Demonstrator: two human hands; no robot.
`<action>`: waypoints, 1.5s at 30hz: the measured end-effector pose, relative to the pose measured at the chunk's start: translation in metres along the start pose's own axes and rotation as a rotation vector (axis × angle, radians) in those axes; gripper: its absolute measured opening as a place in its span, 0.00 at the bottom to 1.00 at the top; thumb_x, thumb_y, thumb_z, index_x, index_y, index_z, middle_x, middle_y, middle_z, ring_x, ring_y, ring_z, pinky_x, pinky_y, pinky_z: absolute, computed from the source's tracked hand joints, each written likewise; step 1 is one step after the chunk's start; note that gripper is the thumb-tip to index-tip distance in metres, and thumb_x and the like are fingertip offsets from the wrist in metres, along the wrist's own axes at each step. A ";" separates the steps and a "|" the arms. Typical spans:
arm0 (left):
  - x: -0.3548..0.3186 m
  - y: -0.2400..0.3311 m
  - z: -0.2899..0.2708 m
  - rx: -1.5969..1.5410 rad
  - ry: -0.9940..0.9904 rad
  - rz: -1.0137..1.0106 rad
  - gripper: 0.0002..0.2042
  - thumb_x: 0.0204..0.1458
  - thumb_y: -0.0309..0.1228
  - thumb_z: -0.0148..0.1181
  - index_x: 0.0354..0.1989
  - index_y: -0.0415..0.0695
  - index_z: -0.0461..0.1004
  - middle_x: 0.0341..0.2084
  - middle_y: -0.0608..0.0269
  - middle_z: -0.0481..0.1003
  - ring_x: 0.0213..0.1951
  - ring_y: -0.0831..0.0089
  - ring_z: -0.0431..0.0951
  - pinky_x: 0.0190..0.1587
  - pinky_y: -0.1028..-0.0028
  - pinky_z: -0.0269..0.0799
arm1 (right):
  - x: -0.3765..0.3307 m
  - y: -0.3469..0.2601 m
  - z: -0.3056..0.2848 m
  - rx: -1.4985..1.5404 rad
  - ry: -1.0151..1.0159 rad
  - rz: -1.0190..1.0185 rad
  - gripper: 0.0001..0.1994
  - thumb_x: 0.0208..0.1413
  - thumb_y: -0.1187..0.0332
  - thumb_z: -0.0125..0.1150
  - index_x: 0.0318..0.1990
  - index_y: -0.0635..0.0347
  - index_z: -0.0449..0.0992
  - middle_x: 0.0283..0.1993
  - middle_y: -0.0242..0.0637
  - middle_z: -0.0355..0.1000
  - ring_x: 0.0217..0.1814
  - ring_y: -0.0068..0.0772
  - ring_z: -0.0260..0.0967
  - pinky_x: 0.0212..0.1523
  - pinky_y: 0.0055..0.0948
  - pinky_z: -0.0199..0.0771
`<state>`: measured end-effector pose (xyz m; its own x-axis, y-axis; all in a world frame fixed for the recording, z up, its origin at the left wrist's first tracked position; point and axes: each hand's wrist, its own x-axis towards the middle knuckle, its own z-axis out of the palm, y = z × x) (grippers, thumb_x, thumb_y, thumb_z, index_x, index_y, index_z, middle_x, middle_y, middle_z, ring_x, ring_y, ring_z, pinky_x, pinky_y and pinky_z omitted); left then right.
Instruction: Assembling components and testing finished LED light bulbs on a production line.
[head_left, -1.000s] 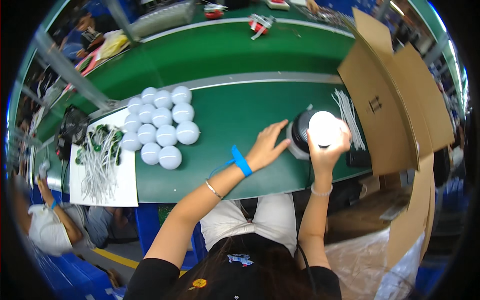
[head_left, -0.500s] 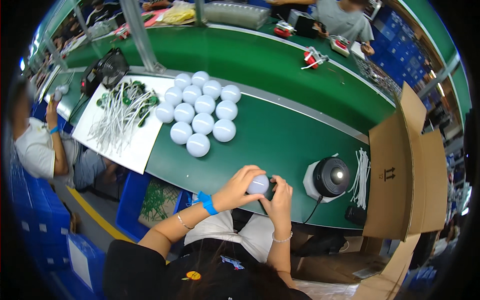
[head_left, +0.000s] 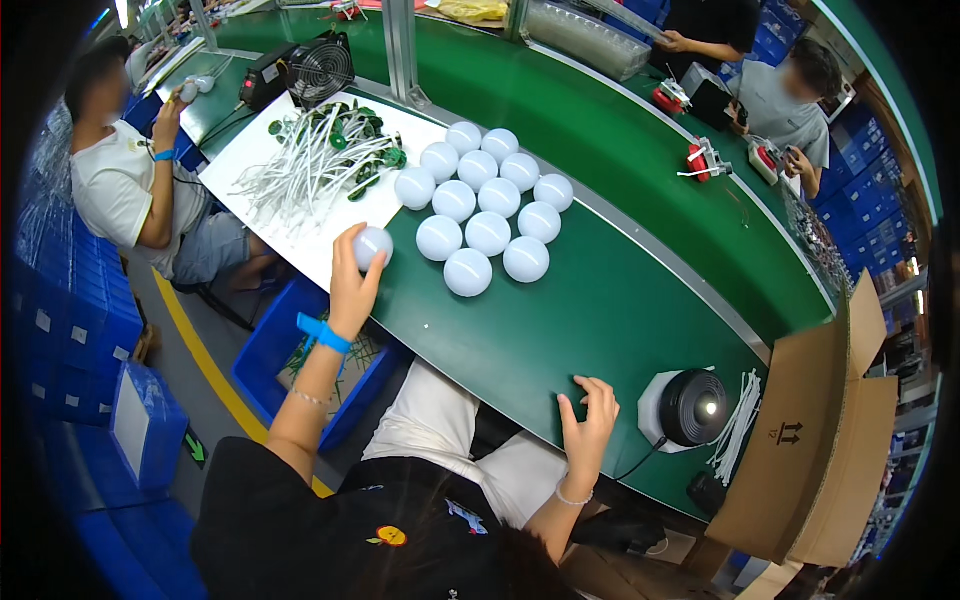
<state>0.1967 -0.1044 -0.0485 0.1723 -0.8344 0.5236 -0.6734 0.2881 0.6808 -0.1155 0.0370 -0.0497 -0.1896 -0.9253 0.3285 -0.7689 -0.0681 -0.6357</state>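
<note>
My left hand (head_left: 351,287), a blue band at its wrist, has its fingers and thumb closed round a glossy white ball (head_left: 374,246). It is at the near right edge of a white board (head_left: 315,240), left of a cluster of several similar white balls (head_left: 468,272) on the green table. My right hand (head_left: 588,418) holds nothing; its fingers are apart over the table's near edge. To its right stands a round black device (head_left: 692,408) with a bright spot on top, on a white angular base (head_left: 654,405).
On the board lies a tangled pile of white cables with green round pieces (head_left: 320,165). A black fan (head_left: 320,68) is behind it. White strips (head_left: 738,425) and a cardboard box (head_left: 800,430) are at the right. A blue bin (head_left: 262,350) sits below. Co-workers sit left and across.
My hands have parted. The left has carried the ball leftward to beside the board, while the right has let go and stays near the table edge. The view has shifted.
</note>
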 end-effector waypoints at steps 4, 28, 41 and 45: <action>0.025 -0.015 0.013 -0.099 -0.111 0.052 0.22 0.48 0.27 0.53 0.53 0.39 0.59 0.47 0.49 0.61 0.48 0.56 0.64 0.50 0.68 0.61 | 0.000 -0.001 0.000 -0.003 -0.005 0.008 0.16 0.39 0.71 0.63 0.38 0.60 0.70 0.39 0.36 0.66 0.32 0.33 0.61 0.43 0.30 0.56; -0.080 0.110 0.068 -0.239 -0.631 0.326 0.27 0.40 0.31 0.60 0.51 0.41 0.60 0.53 0.44 0.55 0.53 0.49 0.57 0.54 0.59 0.54 | -0.292 0.079 0.048 0.157 0.667 0.909 0.09 0.54 0.67 0.50 0.32 0.67 0.69 0.29 0.35 0.67 0.30 0.24 0.62 0.33 0.23 0.63; -0.075 0.121 0.069 0.064 -0.830 0.579 0.22 0.46 0.39 0.54 0.49 0.44 0.64 0.53 0.51 0.60 0.56 0.57 0.57 0.56 0.59 0.49 | -0.328 0.103 0.074 0.333 0.518 1.132 0.12 0.54 0.64 0.50 0.34 0.68 0.70 0.32 0.36 0.69 0.32 0.25 0.63 0.35 0.24 0.64; -0.075 0.122 0.070 0.058 -0.835 0.573 0.22 0.46 0.39 0.54 0.49 0.44 0.64 0.52 0.51 0.60 0.56 0.57 0.57 0.56 0.59 0.49 | -0.336 0.110 0.077 0.385 0.464 1.197 0.13 0.54 0.64 0.50 0.35 0.68 0.70 0.32 0.37 0.69 0.32 0.25 0.63 0.35 0.24 0.64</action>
<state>0.0518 -0.0392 -0.0408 -0.7305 -0.6456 0.2227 -0.5344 0.7434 0.4022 -0.0894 0.3118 -0.2832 -0.8677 -0.2828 -0.4088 0.2204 0.5183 -0.8263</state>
